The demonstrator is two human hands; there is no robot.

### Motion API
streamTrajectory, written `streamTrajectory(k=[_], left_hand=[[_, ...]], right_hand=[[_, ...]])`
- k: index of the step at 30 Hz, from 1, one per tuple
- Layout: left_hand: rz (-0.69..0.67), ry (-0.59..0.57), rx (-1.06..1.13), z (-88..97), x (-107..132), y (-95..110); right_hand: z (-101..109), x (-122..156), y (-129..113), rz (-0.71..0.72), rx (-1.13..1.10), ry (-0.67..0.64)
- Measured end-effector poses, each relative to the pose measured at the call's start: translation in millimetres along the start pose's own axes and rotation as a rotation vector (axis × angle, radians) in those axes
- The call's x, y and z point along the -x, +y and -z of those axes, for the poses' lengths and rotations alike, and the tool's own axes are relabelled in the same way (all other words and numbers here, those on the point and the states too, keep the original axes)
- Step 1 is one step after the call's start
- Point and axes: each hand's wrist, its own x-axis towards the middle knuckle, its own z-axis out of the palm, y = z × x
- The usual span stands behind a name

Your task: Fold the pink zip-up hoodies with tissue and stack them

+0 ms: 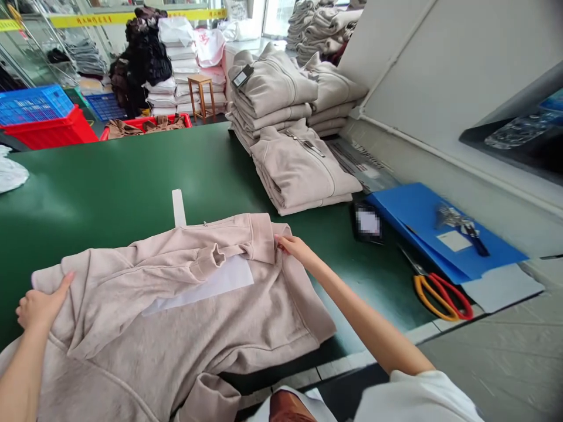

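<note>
A beige sweatshirt (171, 337) lies spread on the green table, with one side folded over towards its middle. My left hand (41, 308) is closed on the folded edge at the shoulder end, thumb on top. At the hem end, my right hand (295, 246) pinches the fabric by the ribbed band; its fingertips are partly hidden. A folded-in sleeve with its cuff (210, 262) rests on the body. Under that sleeve, a white sheet (220, 284) shows in part. Near me, another cuff (211, 398) hangs towards the table's front edge.
Folded beige sweatshirts (303, 170) are stacked at the back right. To the right lie scissors (442, 296), a blue folder (440, 228) with keys (461, 225), and a black item (368, 223). A white strip (178, 208) lies beyond the garment on the green table (109, 187).
</note>
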Motion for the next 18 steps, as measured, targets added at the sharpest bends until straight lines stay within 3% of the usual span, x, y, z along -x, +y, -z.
streamTrajectory(k=[4, 8, 12, 18], left_hand=[[-0.034, 0.053, -0.05, -7.2, -3, -9], [-0.031, 0.088, -0.045, -10.7, -5, -16], [-0.014, 0.079, -0.045, -12.8, -5, -19], [0.01, 0.026, -0.145, -14.0, -23, -30]], right_hand=[[5, -23, -31, -0.032, -0.199, -0.159], [18, -61, -69, 0.087, -0.478, 0.02], [12, -82, -78, 0.11, -0.309, 0.224], [-18, -78, -57, 0.217, 0.103, 0.443]])
